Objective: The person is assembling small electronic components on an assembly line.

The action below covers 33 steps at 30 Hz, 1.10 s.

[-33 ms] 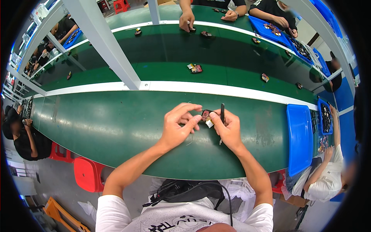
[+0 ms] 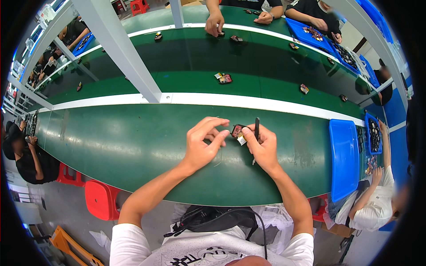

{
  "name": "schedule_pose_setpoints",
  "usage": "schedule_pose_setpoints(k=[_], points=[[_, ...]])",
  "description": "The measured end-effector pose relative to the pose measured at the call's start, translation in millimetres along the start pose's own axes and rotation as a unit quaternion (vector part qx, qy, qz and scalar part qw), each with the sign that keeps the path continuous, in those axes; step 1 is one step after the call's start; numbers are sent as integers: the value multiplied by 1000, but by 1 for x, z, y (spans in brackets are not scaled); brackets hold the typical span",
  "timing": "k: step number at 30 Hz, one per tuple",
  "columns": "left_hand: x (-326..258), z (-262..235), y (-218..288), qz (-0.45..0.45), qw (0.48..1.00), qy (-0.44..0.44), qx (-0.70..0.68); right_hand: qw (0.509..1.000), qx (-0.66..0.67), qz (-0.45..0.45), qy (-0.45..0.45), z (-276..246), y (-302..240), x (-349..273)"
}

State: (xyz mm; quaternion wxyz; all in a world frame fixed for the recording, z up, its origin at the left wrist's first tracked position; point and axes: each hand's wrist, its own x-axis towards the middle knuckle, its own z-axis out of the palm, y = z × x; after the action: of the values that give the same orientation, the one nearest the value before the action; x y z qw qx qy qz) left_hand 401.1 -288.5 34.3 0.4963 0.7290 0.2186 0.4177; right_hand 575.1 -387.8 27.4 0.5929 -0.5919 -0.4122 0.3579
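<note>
My right hand (image 2: 265, 148) pinches a small black-cased part (image 2: 237, 131) with a reddish circuit board inside. A white-and-yellow piece (image 2: 242, 140) hangs from its lower side by the thumb. The same hand also keeps a slender black tool (image 2: 257, 127) upright between its fingers; a thin tip shows below the palm. To the left of the part, my left hand (image 2: 205, 141) is held with thumb and fingers curved and apart. A small gap separates its fingertips from the part, and nothing shows in it. Both hands are above the green worktable (image 2: 133, 146).
Beyond a white rail (image 2: 248, 103), similar small parts (image 2: 225, 79) lie on a green conveyor belt (image 2: 186, 57). A blue tray (image 2: 344, 159) stands at the right, near a co-worker (image 2: 372, 201). A white post (image 2: 120, 48) rises at left. Other people's hands work across the belt.
My left hand has drawn slightly left, widening the gap to the part. My right hand, with the part and the black tool, has shifted a little to the right.
</note>
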Motion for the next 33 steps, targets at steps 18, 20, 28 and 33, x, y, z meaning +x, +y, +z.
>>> schedule_pose_setpoints(k=[18, 20, 28, 33], points=[[5, -6, -9, 261, 911, 21, 320, 990, -128, -50, 2, 6, -7, -1], [6, -6, -8, 267, 910, 23, 317, 990, -129, -57, 14, 6, -6, -1], [9, -6, -10, 250, 923, 67, 284, 990, -116, -68, 52, 2, -4, 1], [7, -3, -5, 92, 982, 56, 155, 995, -66, -58, 49, 3, -4, 0]])
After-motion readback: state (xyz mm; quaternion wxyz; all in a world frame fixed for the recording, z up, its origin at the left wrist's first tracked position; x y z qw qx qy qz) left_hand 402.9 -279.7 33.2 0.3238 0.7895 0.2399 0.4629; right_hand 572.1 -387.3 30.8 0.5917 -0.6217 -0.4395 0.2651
